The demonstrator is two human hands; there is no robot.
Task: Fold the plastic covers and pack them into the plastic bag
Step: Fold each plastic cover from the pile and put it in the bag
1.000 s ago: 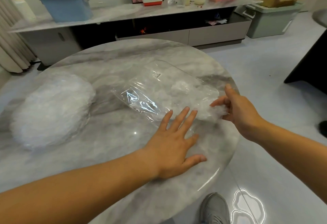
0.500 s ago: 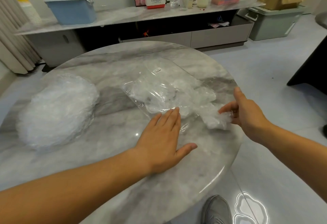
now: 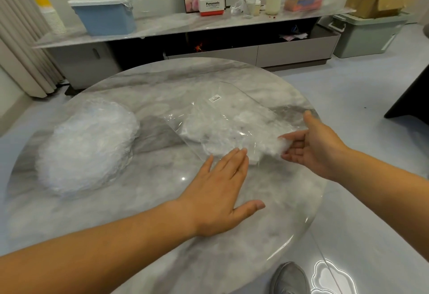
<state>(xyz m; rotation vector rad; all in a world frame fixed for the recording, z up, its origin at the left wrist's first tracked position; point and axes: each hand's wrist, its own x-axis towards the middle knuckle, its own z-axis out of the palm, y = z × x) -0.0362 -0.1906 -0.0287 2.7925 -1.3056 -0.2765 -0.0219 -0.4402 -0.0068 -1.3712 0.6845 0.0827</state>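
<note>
A clear plastic bag (image 3: 232, 110) with a small white label lies flat on the round marble table (image 3: 162, 235), folded white plastic covers showing inside it. My left hand (image 3: 220, 191) lies flat, fingers straight, pressing the bag's near edge to the table. My right hand (image 3: 311, 147) is at the bag's right end, palm turned up and fingers relaxed, touching a folded cover (image 3: 276, 145) that sticks out of the bag's mouth. A big heap of loose covers (image 3: 88, 147) sits at the table's left.
Behind the table runs a low marble console (image 3: 209, 24) with a blue bin (image 3: 104, 15), boxes and bottles. A green crate (image 3: 371, 33) stands on the floor at the right. My shoe (image 3: 290, 279) shows below the table's near edge.
The folded cover has slid further into the bag. My right hand turned palm up and its fingers loosened. My left hand stayed flat on the bag's near edge.
</note>
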